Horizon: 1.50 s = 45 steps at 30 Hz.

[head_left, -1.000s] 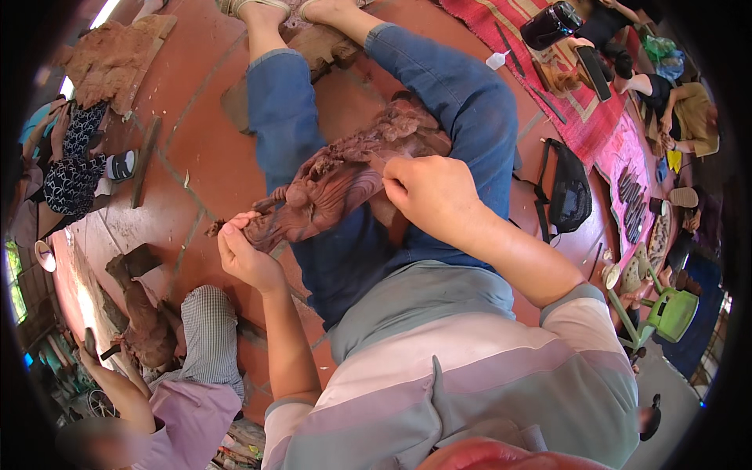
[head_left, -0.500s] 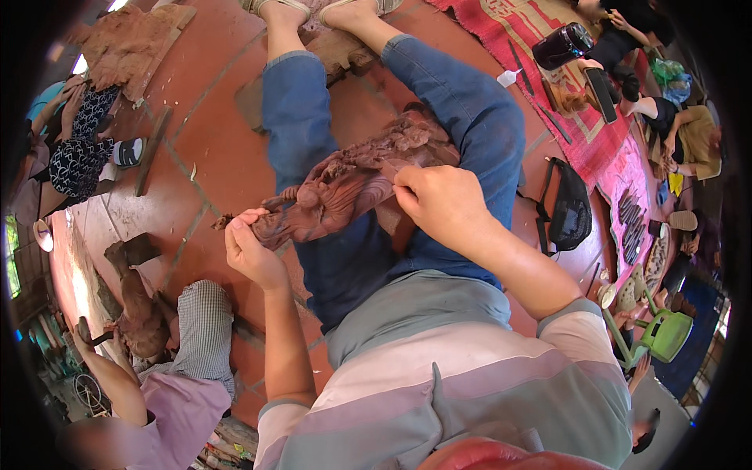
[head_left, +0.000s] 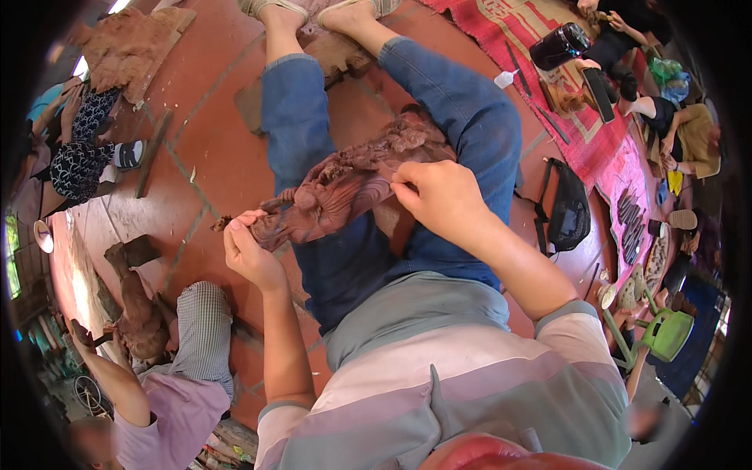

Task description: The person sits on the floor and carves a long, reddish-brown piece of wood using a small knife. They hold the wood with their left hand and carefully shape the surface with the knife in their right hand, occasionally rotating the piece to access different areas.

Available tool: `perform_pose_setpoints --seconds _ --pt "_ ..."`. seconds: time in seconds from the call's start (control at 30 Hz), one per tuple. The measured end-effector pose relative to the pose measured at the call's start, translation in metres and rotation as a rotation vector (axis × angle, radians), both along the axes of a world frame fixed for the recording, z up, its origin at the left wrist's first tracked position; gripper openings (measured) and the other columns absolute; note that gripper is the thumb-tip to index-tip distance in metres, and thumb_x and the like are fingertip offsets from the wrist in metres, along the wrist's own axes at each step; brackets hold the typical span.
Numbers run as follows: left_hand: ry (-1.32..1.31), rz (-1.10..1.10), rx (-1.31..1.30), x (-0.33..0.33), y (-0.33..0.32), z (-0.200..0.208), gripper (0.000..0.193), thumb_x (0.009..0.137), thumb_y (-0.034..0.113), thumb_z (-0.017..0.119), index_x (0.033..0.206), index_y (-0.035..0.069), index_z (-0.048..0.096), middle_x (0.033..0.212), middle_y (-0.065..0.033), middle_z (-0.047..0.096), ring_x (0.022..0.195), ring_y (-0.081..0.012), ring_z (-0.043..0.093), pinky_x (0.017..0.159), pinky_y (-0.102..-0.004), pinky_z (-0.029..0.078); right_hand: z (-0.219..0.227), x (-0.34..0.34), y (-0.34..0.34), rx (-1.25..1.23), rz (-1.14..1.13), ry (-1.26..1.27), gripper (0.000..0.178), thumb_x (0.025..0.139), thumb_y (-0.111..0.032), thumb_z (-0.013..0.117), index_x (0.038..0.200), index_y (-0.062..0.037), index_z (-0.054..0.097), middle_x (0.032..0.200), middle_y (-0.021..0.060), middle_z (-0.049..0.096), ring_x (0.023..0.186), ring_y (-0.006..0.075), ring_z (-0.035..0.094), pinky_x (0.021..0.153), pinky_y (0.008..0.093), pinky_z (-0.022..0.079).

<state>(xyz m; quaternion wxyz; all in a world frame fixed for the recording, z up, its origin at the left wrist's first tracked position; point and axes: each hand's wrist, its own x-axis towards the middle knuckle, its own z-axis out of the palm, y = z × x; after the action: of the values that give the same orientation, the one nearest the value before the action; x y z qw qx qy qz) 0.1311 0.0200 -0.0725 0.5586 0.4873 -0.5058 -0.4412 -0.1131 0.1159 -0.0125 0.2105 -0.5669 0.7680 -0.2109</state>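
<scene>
A reddish-brown wood carving point(head_left: 325, 205), with a rounded figure, flowing grooves and knobbly relief, lies slantwise across my thighs. My left hand point(head_left: 252, 249) is closed on its narrow left end, thumb and fingers pinching the tip. Over the carving's middle, my right hand point(head_left: 440, 192) is closed in a pinch. Between its fingertips a small thin reddish-brown piece point(head_left: 387, 171) shows against the grooved surface; its kind is hard to make out. The carving's far right end rests against my right thigh.
A wooden block point(head_left: 341, 59) lies between my shins on the tiled floor. To my right are a black bag point(head_left: 569, 207), a red mat point(head_left: 540, 86) with a dark flask point(head_left: 560, 45), and a green stool point(head_left: 666, 333). A co-worker point(head_left: 168, 423) sits close at my left.
My right hand has shifted very slightly left and up along the carving. My left hand keeps its hold on the narrow end.
</scene>
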Motion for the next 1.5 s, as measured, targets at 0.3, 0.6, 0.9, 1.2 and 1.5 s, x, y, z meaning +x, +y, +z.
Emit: perform_pose_setpoints --seconds 0.3,0.6,0.9,1.2,1.5 --pt "0.028 0.0 0.016 0.0 0.0 0.0 0.029 0.097 0.016 0.04 0.078 -0.003 0.052 0.084 -0.0137 0.059 0.08 -0.0199 0.057 0.079 -0.0326 0.046 -0.012 -0.005 0.0 0.012 -0.061 -0.008 0.014 0.077 -0.022 0.061 0.078 -0.0095 0.067 0.071 0.0133 0.064 0.069 0.0322 0.063 0.063 0.0418 0.05" --pt "0.048 -0.015 0.016 -0.002 0.0 0.004 0.027 0.096 0.015 0.04 0.079 -0.002 0.052 0.082 -0.0127 0.058 0.081 -0.0201 0.057 0.079 -0.034 0.047 -0.029 -0.006 0.001 -0.099 -0.134 -0.053 0.015 0.078 -0.02 0.056 0.074 -0.0084 0.065 0.066 0.015 0.063 0.065 0.0329 0.063 0.06 0.0443 0.05" --pt "0.072 -0.04 0.002 -0.003 0.0 0.003 0.029 0.097 0.017 0.04 0.079 -0.002 0.052 0.083 -0.0127 0.058 0.081 -0.0208 0.057 0.079 -0.0348 0.047 -0.04 -0.014 -0.002 -0.058 -0.192 0.0 0.015 0.08 -0.021 0.056 0.075 -0.0089 0.064 0.068 0.0152 0.063 0.067 0.0327 0.063 0.061 0.0449 0.05" --pt "0.057 -0.025 0.019 -0.001 -0.002 0.002 0.029 0.097 0.017 0.04 0.08 -0.002 0.052 0.084 -0.0128 0.058 0.081 -0.021 0.057 0.079 -0.0346 0.047 -0.031 -0.023 0.0 0.053 -0.182 -0.04 0.016 0.081 -0.022 0.055 0.079 -0.0099 0.065 0.069 0.0145 0.064 0.067 0.034 0.063 0.062 0.0444 0.05" --pt "0.046 -0.015 0.02 -0.001 -0.003 0.002 0.029 0.097 0.017 0.039 0.08 -0.002 0.052 0.083 -0.0127 0.057 0.081 -0.0208 0.057 0.079 -0.0343 0.047 -0.031 -0.019 0.001 0.012 -0.151 0.008 0.015 0.079 -0.022 0.06 0.078 -0.0081 0.065 0.07 0.0125 0.064 0.067 0.0321 0.063 0.06 0.0411 0.05"
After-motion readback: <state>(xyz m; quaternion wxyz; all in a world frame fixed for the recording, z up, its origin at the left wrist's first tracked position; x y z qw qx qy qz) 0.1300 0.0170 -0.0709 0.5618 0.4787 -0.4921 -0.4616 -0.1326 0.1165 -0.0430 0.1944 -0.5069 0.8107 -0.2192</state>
